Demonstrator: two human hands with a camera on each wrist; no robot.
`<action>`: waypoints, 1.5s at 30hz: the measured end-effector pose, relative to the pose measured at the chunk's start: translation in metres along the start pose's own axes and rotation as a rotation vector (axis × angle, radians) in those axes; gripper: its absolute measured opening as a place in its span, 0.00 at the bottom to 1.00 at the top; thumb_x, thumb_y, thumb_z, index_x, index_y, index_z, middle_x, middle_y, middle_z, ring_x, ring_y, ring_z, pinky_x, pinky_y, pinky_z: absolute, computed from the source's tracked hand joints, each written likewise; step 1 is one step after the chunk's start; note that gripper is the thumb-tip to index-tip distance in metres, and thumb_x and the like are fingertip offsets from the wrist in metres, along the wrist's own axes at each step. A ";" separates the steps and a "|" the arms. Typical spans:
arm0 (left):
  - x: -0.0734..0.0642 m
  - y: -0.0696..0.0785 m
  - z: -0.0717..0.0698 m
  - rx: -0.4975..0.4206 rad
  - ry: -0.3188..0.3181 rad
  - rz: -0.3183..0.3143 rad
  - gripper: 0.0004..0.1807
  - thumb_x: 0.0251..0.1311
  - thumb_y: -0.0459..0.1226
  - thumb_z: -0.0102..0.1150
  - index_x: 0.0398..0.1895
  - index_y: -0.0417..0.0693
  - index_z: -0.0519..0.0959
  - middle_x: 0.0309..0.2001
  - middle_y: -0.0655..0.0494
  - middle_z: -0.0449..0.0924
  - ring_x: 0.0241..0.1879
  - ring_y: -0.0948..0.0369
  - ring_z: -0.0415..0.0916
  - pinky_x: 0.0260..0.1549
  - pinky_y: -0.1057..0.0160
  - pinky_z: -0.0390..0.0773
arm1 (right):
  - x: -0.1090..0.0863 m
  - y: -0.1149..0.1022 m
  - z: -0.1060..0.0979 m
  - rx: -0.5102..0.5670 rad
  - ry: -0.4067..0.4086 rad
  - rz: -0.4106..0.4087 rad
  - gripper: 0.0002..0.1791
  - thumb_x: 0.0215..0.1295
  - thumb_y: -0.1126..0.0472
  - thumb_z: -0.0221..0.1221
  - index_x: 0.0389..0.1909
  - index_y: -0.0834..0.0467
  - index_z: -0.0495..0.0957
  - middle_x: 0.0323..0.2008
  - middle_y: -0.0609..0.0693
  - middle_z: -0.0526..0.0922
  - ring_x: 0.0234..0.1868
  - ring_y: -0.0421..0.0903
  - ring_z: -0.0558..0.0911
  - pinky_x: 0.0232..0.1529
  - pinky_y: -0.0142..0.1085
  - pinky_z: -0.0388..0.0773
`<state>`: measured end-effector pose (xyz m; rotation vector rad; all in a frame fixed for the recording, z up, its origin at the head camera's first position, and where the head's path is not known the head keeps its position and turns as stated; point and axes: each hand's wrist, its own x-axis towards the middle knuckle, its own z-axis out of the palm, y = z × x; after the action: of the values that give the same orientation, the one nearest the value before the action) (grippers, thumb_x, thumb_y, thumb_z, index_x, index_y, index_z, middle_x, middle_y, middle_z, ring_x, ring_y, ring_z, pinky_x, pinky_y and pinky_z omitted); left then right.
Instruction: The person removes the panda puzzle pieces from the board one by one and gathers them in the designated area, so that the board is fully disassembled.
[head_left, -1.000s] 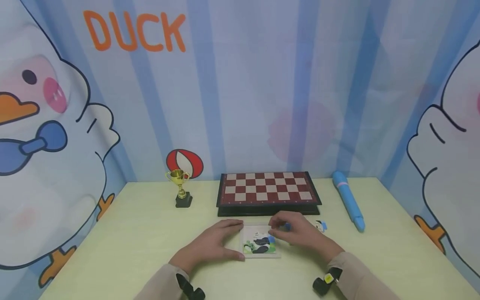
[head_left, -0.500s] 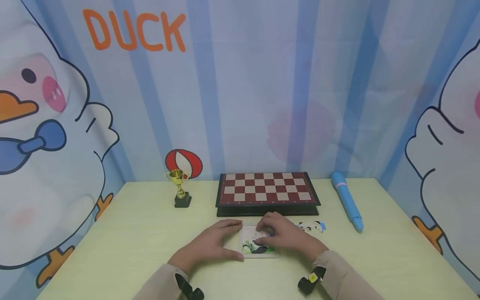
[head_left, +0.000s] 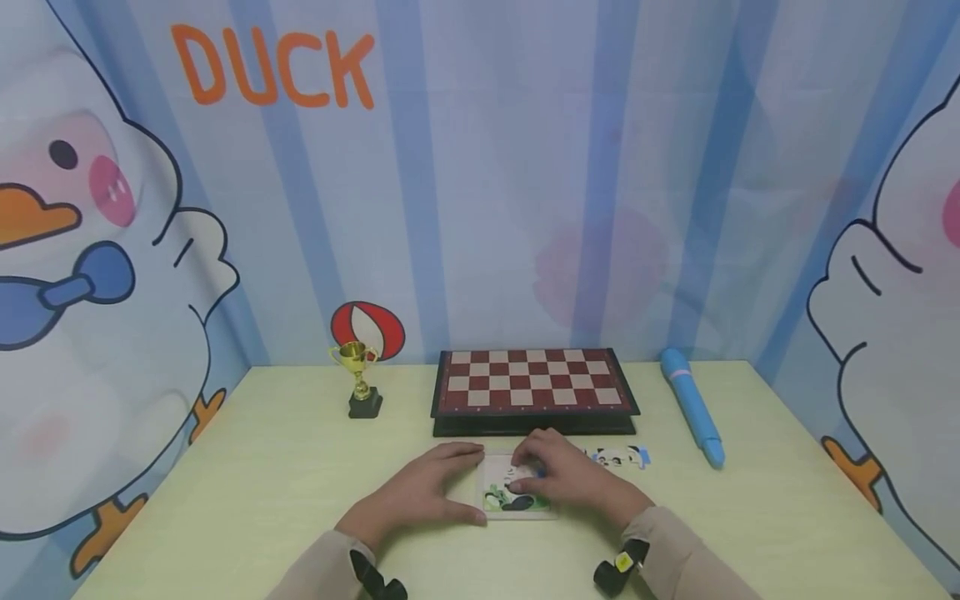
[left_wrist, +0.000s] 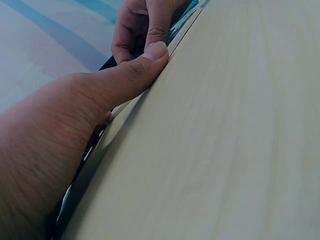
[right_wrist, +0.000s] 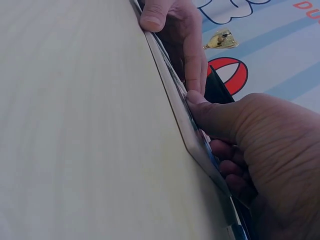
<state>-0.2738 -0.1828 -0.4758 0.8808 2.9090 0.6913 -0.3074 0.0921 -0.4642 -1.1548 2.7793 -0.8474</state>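
A small white puzzle tray (head_left: 493, 510) lies in front of the chessboard, with a green, black and white panda picture (head_left: 504, 500) partly assembled in it. My left hand (head_left: 420, 493) holds the tray's left side, thumb at the near corner and fingers at the far corner. Over the tray's upper part, my right hand (head_left: 573, 475) curls its thumb and index finger around a pale puzzle piece (head_left: 512, 472), mostly covered by the hand. In the right wrist view the right thumb (right_wrist: 212, 112) touches the tray. Several loose puzzle pieces (head_left: 621, 457) lie just beyond the right hand.
A red-and-white folding chessboard (head_left: 532, 382) stands directly behind the hands. Left of it is a gold trophy cup (head_left: 362, 382) on a black base. A blue pen-shaped object (head_left: 693, 408) lies to the right. The patterned curtain (head_left: 510, 167) closes off the table's back edge.
My right hand has moved left from the tray's right edge to over its upper middle, uncovering more loose pieces; during the last half second it barely moves. The left hand stays put.
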 end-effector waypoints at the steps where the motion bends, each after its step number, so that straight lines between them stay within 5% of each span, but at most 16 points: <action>1: 0.000 0.000 0.000 -0.002 -0.001 -0.001 0.55 0.45 0.76 0.60 0.75 0.60 0.67 0.74 0.68 0.61 0.74 0.60 0.57 0.72 0.51 0.61 | 0.000 0.000 0.000 0.001 0.000 0.001 0.17 0.63 0.42 0.67 0.45 0.47 0.81 0.43 0.37 0.78 0.45 0.39 0.71 0.51 0.40 0.75; 25: 0.000 -0.001 0.000 0.003 -0.001 -0.008 0.56 0.44 0.78 0.58 0.75 0.62 0.66 0.74 0.68 0.61 0.74 0.61 0.57 0.72 0.50 0.62 | -0.003 -0.005 -0.004 0.115 0.005 0.017 0.20 0.63 0.43 0.67 0.51 0.46 0.78 0.40 0.36 0.78 0.43 0.36 0.77 0.47 0.38 0.80; 45: 0.001 0.000 -0.001 0.005 -0.006 -0.005 0.55 0.44 0.78 0.58 0.75 0.62 0.66 0.74 0.68 0.62 0.73 0.60 0.58 0.71 0.50 0.62 | -0.003 -0.007 -0.008 0.069 0.020 -0.057 0.20 0.64 0.46 0.67 0.54 0.48 0.83 0.40 0.34 0.80 0.39 0.40 0.72 0.39 0.33 0.75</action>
<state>-0.2746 -0.1830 -0.4753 0.8736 2.9082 0.6801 -0.3026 0.0939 -0.4549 -1.2262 2.7213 -0.9567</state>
